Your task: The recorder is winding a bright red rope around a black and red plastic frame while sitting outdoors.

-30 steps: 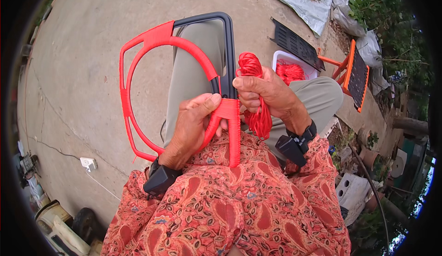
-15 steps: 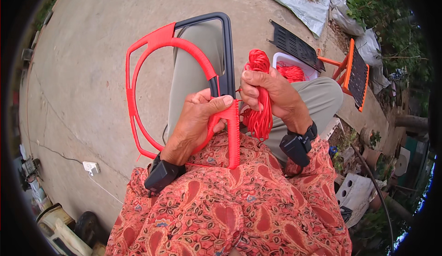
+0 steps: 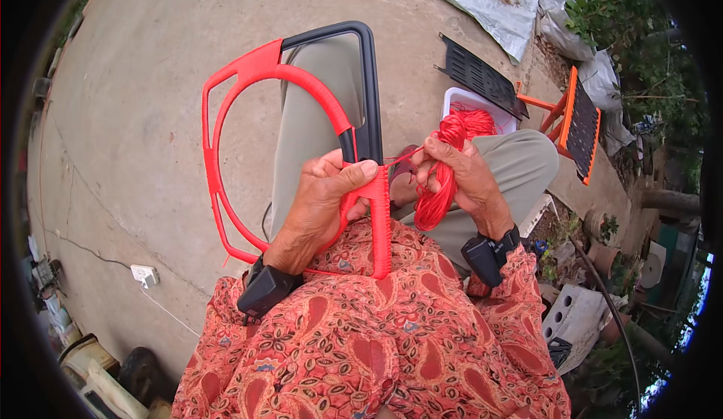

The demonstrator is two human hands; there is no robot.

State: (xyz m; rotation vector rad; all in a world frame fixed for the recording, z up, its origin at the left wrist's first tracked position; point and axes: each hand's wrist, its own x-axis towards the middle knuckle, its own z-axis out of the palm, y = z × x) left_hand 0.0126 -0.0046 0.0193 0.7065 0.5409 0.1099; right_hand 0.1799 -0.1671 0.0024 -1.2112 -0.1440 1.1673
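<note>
A black frame [image 3: 368, 65], mostly wrapped in red cord, rests upright on my lap, with a ring [image 3: 320, 91] inside its rounded outline. My left hand [image 3: 327, 189] grips it at the joint where the wrapping meets bare black tube, thumb pressed on the red turns. In my right hand [image 3: 463, 178] is a hank of red cord [image 3: 439, 204], its loops hanging below the fingers. From the hank a short strand [image 3: 404, 155] runs tight to the frame beside my left thumb. The top right of the frame is uncovered black.
Beyond my right knee stands a white tub [image 3: 508, 123] with more red cord. Behind it are a black slatted panel [image 3: 482, 76] and an orange-framed stool [image 3: 580, 125]. A white power socket [image 3: 143, 274] lies on the concrete at left; a hollow block [image 3: 576, 317] sits at lower right.
My right hand has moved slightly down and to the right with the hank, which now tilts. The strand to the frame is longer and drawn straight. My left hand keeps its hold.
</note>
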